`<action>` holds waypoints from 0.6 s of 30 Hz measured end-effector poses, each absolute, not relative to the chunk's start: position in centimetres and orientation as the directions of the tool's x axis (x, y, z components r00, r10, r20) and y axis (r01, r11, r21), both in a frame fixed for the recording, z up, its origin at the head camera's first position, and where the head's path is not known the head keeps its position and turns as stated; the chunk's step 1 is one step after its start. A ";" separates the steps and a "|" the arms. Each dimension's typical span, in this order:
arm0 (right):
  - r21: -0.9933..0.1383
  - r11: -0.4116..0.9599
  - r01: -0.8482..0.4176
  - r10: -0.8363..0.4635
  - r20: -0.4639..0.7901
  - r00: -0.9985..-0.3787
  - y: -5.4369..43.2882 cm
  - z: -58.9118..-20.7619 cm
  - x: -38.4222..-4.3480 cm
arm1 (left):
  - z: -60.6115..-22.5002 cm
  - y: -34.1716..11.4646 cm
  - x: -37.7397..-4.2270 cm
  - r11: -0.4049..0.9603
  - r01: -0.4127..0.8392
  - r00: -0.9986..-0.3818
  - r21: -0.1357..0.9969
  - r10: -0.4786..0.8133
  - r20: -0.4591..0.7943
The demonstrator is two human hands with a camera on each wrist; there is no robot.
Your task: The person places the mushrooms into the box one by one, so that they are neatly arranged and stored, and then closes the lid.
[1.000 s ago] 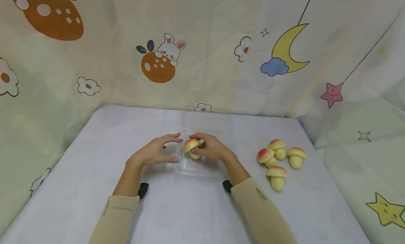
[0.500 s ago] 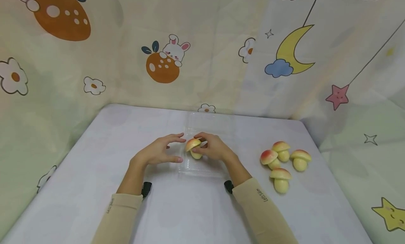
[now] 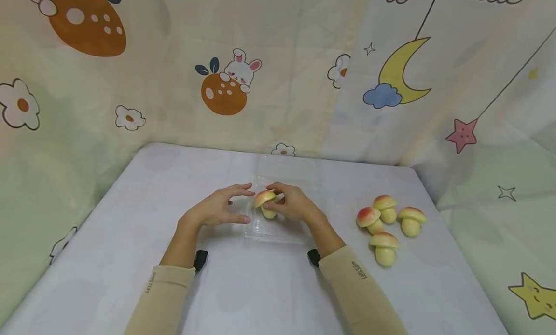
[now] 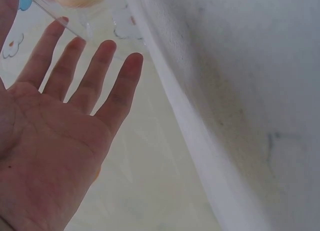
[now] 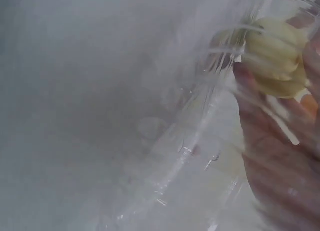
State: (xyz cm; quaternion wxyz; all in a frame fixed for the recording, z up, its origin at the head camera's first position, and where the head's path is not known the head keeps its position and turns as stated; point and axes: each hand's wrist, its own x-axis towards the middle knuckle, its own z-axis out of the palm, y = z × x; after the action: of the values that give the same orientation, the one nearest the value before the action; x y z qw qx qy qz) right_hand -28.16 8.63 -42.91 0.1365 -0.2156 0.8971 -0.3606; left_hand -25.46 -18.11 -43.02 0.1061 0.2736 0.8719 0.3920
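Note:
A toy mushroom [image 3: 266,198] with a red-and-yellow cap and pale stem is at the left part of a clear plastic box [image 3: 260,232], its lid folded back toward the wall. My right hand [image 3: 294,202] pinches this mushroom between thumb and fingers. Seen through the plastic in the right wrist view, the mushroom [image 5: 274,53] is blurred by glare. At the box's left side my left hand [image 3: 219,207] is held with fingers spread and nothing in it. The left wrist view shows its palm [image 4: 55,136] with fingers straight; whether the fingertips touch the box I cannot tell.
Several more toy mushrooms [image 3: 385,248] lie grouped on the right of the white-covered table [image 3: 256,291]. A printed cloth [image 3: 286,93] hangs behind the table and along its sides.
The head view has shifted slightly, so the scene sits a little further right than a second ago. Both hands and the mushroom hold the same place relative to the box.

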 end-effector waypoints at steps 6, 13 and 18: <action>-0.674 0.673 -0.304 -0.483 -0.089 -0.871 9.0 -42.5 -27.8 | -43.1 -18.1 -25.5 0.548 0.396 -0.829 0.737 0.558 0.030; -0.641 0.695 -0.327 -0.478 -0.072 -0.875 9.9 -42.2 -27.6 | -42.9 -18.1 -25.5 0.561 0.370 -0.840 0.740 0.543 0.009; -0.611 0.715 -0.341 -0.470 -0.058 -0.881 10.6 -42.0 -27.4 | -43.0 -18.0 -25.4 0.556 0.364 -0.841 0.748 0.540 0.007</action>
State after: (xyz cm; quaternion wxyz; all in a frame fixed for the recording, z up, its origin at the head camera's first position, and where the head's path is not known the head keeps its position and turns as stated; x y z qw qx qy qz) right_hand -27.39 10.55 -41.96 0.1050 -0.2205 0.9199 -0.3068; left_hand -25.38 -18.02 -43.04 0.1121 0.2584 0.8748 0.3942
